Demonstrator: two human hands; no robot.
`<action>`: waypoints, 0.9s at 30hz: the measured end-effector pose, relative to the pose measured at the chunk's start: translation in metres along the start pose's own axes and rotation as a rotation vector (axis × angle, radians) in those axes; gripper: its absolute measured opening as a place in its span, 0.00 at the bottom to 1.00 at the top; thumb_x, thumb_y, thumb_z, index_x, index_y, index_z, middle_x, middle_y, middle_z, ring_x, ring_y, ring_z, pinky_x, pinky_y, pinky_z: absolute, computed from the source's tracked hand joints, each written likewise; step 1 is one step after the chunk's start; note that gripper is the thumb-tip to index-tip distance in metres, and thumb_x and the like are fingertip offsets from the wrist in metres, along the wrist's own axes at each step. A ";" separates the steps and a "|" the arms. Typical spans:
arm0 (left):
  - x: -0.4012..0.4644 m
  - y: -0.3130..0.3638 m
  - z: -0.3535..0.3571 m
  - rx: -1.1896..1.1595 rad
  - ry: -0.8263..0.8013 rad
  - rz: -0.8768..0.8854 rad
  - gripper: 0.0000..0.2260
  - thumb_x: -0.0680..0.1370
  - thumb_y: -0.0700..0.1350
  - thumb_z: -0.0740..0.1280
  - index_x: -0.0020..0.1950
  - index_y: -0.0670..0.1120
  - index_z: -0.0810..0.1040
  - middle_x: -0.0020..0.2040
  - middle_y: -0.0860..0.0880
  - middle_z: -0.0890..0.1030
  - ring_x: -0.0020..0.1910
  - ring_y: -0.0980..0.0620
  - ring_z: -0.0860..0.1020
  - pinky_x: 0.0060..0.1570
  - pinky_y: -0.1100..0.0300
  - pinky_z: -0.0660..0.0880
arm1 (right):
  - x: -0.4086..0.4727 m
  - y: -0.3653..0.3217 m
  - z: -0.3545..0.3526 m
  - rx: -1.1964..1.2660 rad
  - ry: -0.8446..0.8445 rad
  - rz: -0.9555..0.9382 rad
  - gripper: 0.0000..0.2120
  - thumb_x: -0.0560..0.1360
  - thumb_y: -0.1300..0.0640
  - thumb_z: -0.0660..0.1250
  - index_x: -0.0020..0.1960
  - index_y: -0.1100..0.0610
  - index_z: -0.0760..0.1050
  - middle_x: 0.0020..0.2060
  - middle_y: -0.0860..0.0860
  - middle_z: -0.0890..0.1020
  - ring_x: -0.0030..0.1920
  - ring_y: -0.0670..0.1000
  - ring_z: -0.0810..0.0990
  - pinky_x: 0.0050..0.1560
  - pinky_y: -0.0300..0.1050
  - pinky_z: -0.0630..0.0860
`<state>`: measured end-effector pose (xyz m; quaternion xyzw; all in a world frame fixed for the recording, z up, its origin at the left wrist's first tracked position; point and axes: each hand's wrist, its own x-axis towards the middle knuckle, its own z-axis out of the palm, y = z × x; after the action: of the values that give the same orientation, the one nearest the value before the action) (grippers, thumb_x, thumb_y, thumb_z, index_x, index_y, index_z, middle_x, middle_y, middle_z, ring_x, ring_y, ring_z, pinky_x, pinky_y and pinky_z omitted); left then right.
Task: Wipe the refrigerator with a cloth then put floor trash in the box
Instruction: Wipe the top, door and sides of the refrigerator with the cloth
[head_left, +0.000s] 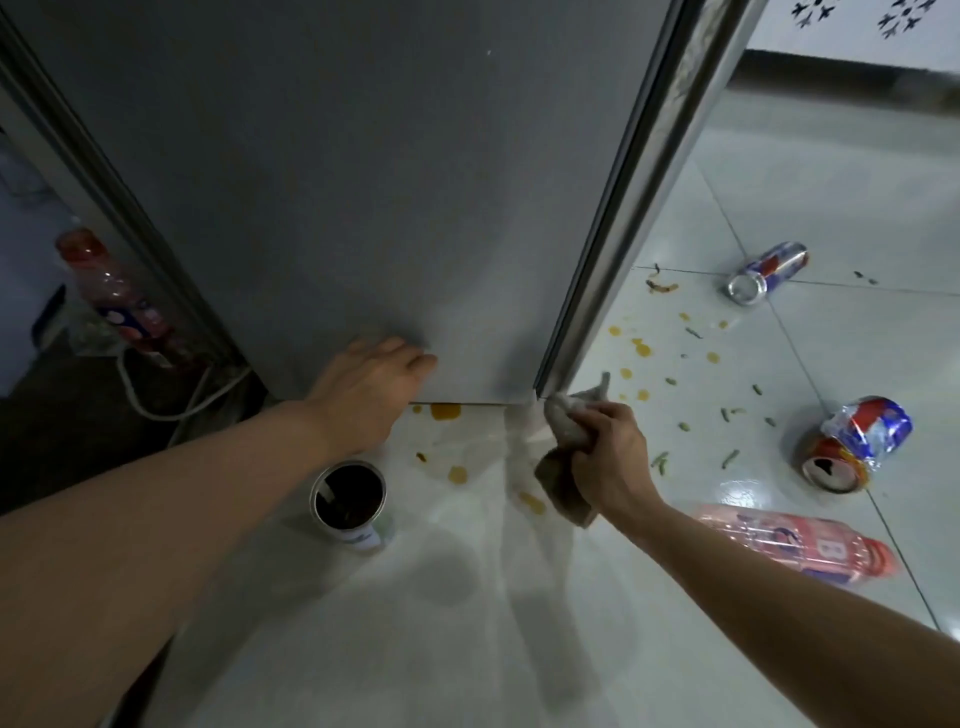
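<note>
The grey refrigerator (363, 171) fills the upper middle of the head view, its silver edge strip (644, 171) running down to the floor. My left hand (363, 387) rests flat against the fridge's lower side, fingers straight. My right hand (610, 457) grips a crumpled grey cloth (563, 434) at the fridge's bottom right corner. Floor trash lies to the right: a blue-silver can (769, 273), a crushed red-blue can (857, 444) and a pink plastic bottle (795, 543) on its side. An open tin (348, 499) stands below my left wrist. No box is in view.
Orange spills (447, 411) and green scraps (730, 457) dot the white tiled floor (467, 597). Left of the fridge, a dark gap holds a red-capped bottle (119, 296) and a white cable (156, 400). A patterned wall (857, 26) stands at the far right.
</note>
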<state>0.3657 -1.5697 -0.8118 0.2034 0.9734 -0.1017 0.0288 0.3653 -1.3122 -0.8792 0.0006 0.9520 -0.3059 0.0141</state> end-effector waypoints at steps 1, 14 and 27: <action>0.001 0.002 -0.001 -0.006 -0.001 0.010 0.26 0.72 0.33 0.60 0.70 0.45 0.62 0.68 0.48 0.68 0.66 0.49 0.67 0.61 0.54 0.66 | -0.001 -0.001 -0.003 0.192 0.077 0.134 0.20 0.69 0.70 0.61 0.56 0.57 0.80 0.57 0.57 0.78 0.51 0.50 0.77 0.51 0.35 0.73; 0.033 0.013 -0.006 0.056 0.334 0.347 0.18 0.70 0.35 0.53 0.52 0.43 0.78 0.59 0.45 0.78 0.59 0.45 0.75 0.61 0.48 0.69 | 0.051 -0.002 0.030 0.517 0.103 0.366 0.17 0.62 0.72 0.66 0.50 0.62 0.74 0.44 0.59 0.79 0.43 0.59 0.78 0.43 0.53 0.81; 0.045 0.011 -0.008 0.237 0.389 0.421 0.15 0.71 0.37 0.56 0.51 0.46 0.79 0.64 0.46 0.76 0.63 0.47 0.74 0.66 0.45 0.66 | 0.056 -0.002 0.045 0.082 0.184 0.291 0.18 0.67 0.58 0.70 0.53 0.63 0.71 0.46 0.59 0.80 0.45 0.61 0.78 0.45 0.54 0.76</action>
<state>0.3289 -1.5402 -0.8108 0.4180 0.8785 -0.1655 -0.1616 0.3101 -1.3406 -0.9155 0.1672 0.9258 -0.3377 -0.0291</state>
